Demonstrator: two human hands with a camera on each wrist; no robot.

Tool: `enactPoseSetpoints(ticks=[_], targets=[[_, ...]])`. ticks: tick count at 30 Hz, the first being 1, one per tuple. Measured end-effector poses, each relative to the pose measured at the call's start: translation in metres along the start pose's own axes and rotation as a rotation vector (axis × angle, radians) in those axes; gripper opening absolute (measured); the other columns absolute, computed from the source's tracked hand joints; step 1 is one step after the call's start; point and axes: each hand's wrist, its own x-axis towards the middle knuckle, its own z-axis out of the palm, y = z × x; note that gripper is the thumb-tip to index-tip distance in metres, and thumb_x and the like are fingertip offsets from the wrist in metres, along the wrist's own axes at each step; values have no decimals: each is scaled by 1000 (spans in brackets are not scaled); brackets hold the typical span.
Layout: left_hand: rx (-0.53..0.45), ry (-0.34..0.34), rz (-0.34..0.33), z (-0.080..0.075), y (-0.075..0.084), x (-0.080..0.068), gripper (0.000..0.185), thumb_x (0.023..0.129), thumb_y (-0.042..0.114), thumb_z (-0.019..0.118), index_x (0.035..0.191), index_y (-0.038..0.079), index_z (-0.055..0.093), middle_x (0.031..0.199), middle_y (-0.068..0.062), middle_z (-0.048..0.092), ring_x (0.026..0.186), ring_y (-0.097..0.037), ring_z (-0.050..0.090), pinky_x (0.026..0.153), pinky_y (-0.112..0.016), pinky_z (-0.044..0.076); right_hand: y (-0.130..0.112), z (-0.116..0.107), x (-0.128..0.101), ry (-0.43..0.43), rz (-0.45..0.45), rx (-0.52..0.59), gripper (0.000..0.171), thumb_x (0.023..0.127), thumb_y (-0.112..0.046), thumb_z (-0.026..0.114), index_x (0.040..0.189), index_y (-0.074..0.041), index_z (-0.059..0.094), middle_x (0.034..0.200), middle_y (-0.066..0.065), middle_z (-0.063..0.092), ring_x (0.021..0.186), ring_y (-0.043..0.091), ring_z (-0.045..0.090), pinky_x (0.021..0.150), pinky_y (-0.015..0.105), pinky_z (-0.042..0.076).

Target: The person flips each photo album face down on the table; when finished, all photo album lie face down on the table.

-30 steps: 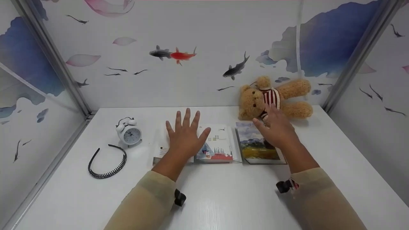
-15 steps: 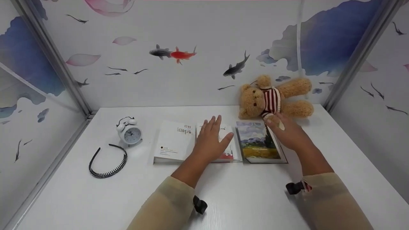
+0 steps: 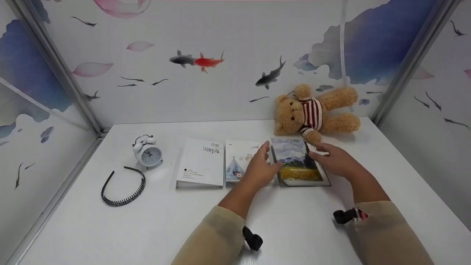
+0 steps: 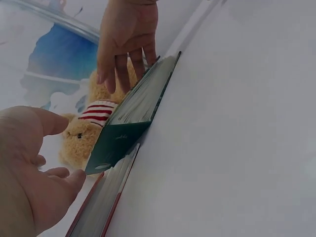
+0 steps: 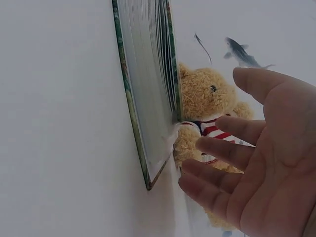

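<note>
A hardcover book with a landscape painting on its cover (image 3: 294,165) lies on the white table between both hands. My left hand (image 3: 260,169) is at its left, spine side, fingers extended over the middle book and thumb near the landscape cover. In the left wrist view the dark green spine (image 4: 116,143) shows just past the left thumb and fingers. My right hand (image 3: 338,160) is at the book's right edge, its fingers loosely extended; the right wrist view shows the palm beside the page edges (image 5: 148,84). Neither hand grips anything.
Left of it lie a book with a tent picture (image 3: 235,171) and a white book (image 3: 200,165). A teddy bear (image 3: 312,114) in a striped top lies behind, against the back wall. A white alarm clock (image 3: 151,154) and a black headband (image 3: 123,200) are at the left.
My left hand has moved right, from over the white and tent-picture books to the landscape book's left side. My right hand has come down from in front of the bear to the book's right edge.
</note>
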Motion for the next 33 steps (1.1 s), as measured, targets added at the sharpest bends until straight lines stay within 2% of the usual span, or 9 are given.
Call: enactPoseSetpoints(ticks=[3,6,11,15,20,22,26,29,33], targets=[[-30,-23,-43,8,-1,2,87,102,24,70,173,23,20,175,-7,36,160,-29,41,126,-47,43,5,2,-1,-20,-15,51,95,104,-71,51,172,-12,21,177,20,27,160,50,30,123,69,38],[-21,-53,-50,11,-2,3,88,101,19,68,173,21,19,174,-9,39,160,-28,41,127,-45,42,8,3,1,-33,-37,82,86,107,-61,55,172,-14,24,176,21,28,160,50,30,123,69,39],[66,-112,-85,14,0,2,87,99,19,68,173,20,21,175,-4,37,162,-25,35,130,-47,36,11,6,4,-65,-18,106,79,107,-49,62,171,-18,28,175,22,30,160,49,31,123,69,38],[127,-132,-117,17,3,1,88,98,23,72,172,19,25,176,-4,35,163,-26,33,132,-47,33,11,7,5,-98,32,97,78,105,-50,64,171,-24,30,173,26,31,159,50,31,123,72,36],[122,-128,-68,18,2,-2,85,99,25,70,172,16,26,175,-7,36,163,-27,34,133,-46,33,3,10,3,-118,81,75,80,102,-56,66,169,-27,34,172,30,29,159,52,28,123,73,33],[86,-120,-58,18,1,-4,82,101,30,68,172,19,27,176,-6,35,164,-27,32,133,-47,32,-1,11,1,-119,89,68,82,101,-60,66,169,-28,35,173,30,26,160,51,27,125,74,32],[-116,-91,-62,16,2,-4,75,106,35,64,171,28,28,179,-3,28,167,-27,22,133,-50,30,-11,16,1,-126,65,81,90,98,-69,64,171,-28,30,176,28,21,163,51,21,127,73,28],[-272,-62,-53,14,4,-3,70,107,36,62,169,36,31,180,0,22,169,-26,15,135,-53,25,-18,21,2,-143,49,137,98,94,-75,64,172,-29,26,178,26,18,164,49,19,127,72,28],[-336,-25,-24,14,6,-3,64,106,40,62,165,43,37,180,4,20,169,-24,12,137,-56,18,-25,27,-1,-170,34,247,101,95,-74,64,173,-27,21,179,23,15,165,47,19,129,69,28]])
